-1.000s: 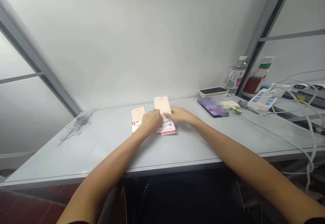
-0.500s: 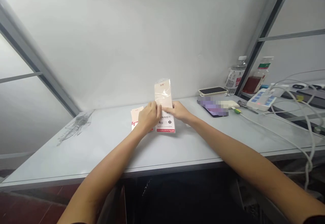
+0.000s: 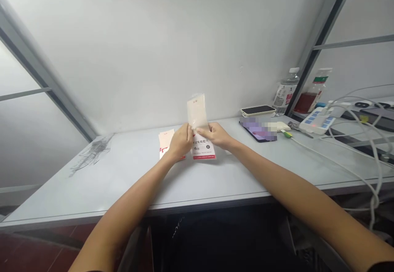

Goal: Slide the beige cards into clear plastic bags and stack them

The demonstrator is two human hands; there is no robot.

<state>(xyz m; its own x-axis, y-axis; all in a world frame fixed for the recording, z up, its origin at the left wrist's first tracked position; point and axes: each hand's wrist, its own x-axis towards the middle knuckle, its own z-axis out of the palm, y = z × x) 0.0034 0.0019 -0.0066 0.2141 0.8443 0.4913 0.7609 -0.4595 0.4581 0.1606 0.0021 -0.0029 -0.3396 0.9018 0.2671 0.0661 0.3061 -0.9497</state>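
Between my hands a ruler set package (image 3: 198, 114) stands up off the table, slightly tilted, its top toward the wall. It has a pale card, a clear plastic sleeve and a red strip along the bottom, with dark printed characters. My left hand (image 3: 182, 139) grips its left edge with closed fingers. On the right edge, my right hand (image 3: 217, 134) holds it, thumb across the front and fingers behind. Under and beside my left hand lie similar pale cards with red print (image 3: 166, 137), partly hidden by the hand.
A white table (image 3: 129, 181) meets the wall. To the right are a phone (image 3: 258, 110), a purple-screened device (image 3: 261, 132), a clear bottle (image 3: 287, 93), a bottle of dark red liquid (image 3: 308, 99), a power strip (image 3: 317, 121) and white cables (image 3: 332, 163). Crumpled clear plastic (image 3: 92, 153) lies left.
The package has tilted, its lower end swinging to the right and its top a little left. My right thumb has shifted slightly on its front. Both hands keep hold.
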